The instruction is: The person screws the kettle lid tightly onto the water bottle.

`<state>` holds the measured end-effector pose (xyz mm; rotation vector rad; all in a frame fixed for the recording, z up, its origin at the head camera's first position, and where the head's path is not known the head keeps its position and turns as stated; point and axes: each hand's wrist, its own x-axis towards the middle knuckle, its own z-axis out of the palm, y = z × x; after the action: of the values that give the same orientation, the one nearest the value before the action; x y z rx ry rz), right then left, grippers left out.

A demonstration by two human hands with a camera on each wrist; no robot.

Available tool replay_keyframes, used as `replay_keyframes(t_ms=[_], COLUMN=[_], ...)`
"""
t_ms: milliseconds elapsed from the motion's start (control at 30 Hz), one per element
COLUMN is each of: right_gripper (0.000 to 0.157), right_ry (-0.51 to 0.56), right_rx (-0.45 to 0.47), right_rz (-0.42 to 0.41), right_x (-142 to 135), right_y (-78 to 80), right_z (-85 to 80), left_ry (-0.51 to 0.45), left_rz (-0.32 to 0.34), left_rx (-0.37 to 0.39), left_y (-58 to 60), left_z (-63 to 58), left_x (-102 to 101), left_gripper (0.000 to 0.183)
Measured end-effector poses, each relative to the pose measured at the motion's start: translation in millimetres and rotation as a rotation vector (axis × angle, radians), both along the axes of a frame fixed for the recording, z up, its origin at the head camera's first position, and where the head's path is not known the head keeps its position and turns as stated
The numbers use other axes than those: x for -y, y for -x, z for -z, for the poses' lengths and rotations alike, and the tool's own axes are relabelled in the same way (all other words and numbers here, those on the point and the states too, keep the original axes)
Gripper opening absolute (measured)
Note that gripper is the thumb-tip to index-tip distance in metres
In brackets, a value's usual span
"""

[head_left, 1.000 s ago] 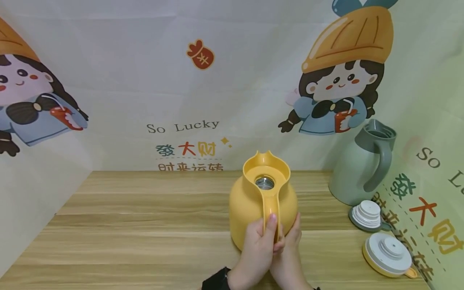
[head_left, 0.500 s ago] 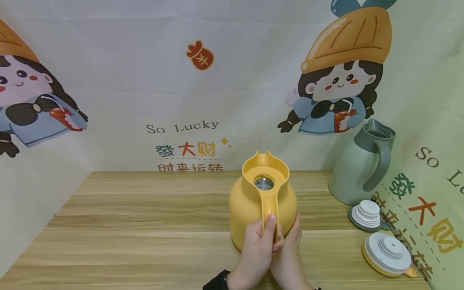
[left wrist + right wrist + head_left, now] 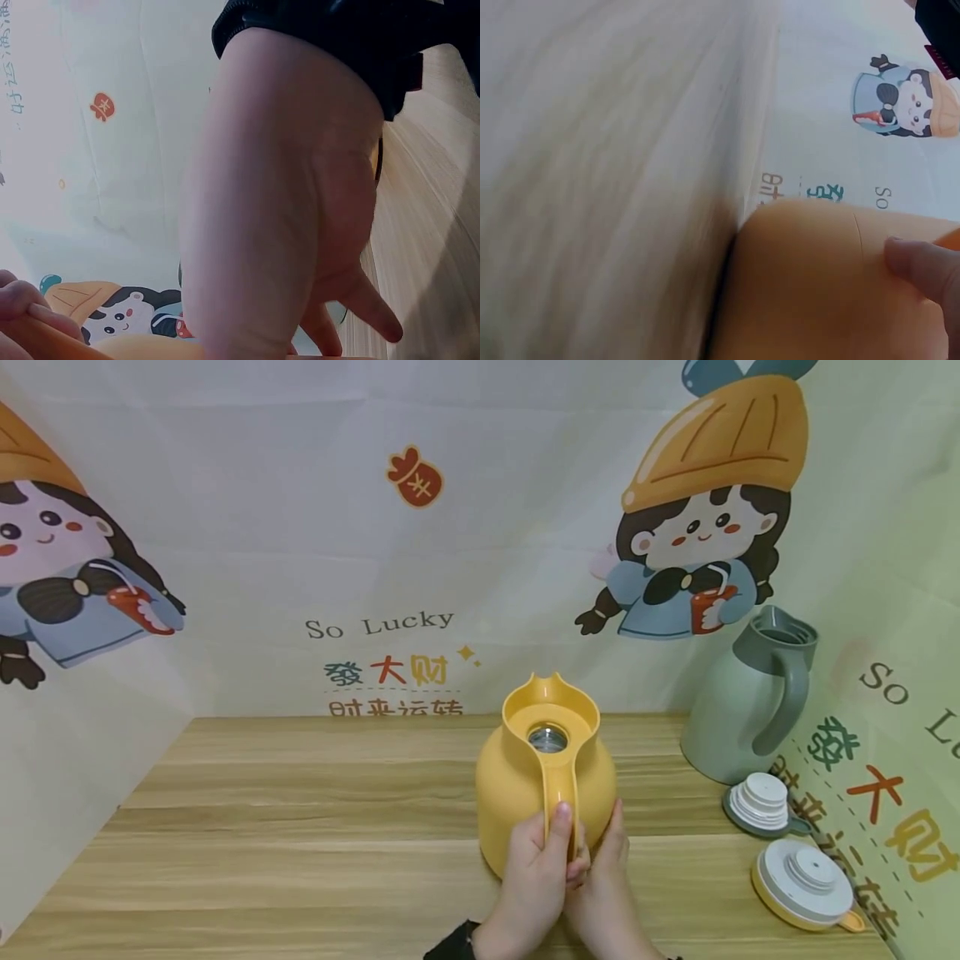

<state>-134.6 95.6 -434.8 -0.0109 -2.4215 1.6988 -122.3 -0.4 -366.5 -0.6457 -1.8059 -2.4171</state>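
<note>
A yellow thermos jug [image 3: 504, 793] without its lid stands on the table, its round opening showing a shiny inner liner. My left hand [image 3: 531, 877] grips the handle, thumb laid along its top. Low on the jug's right side lies my right hand [image 3: 600, 889], its straight fingers against the body and partly hidden behind the left hand. In the left wrist view the right hand [image 3: 337, 217] has its fingers spread, with the jug cut off at the bottom edge. The right wrist view shows the jug body [image 3: 802, 292] close up, with a finger [image 3: 919, 266] pressing it.
A grey-green thermos jug [image 3: 723, 718], lidless too, stands at the back right. In front of it lie a white-and-grey lid [image 3: 757, 802] and a white-and-yellow lid [image 3: 802, 881], both upside down. Printed cloth walls [image 3: 247, 527] enclose the wooden table [image 3: 300, 827].
</note>
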Motion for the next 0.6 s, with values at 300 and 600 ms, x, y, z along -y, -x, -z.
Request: replay_keyframes(t_ms=[300,600], right_gripper=[0.113,0.094], right_ry=[-0.262,-0.487], right_rx=[-0.05,0.04], right_rz=[-0.115,-0.19], right_x=[-28.8,-55.2], right_y=[-6.1,-5.4], right_z=[-10.2,-40.0], left_ry=[-0.025,-0.04], left_rz=[0.001,0.027], left_rx=[0.0,0.017], left_y=[-0.6,-0.8], left_z=[-0.7,-1.0], left_x=[0.2,0.2], left_gripper=[0.046,0.047])
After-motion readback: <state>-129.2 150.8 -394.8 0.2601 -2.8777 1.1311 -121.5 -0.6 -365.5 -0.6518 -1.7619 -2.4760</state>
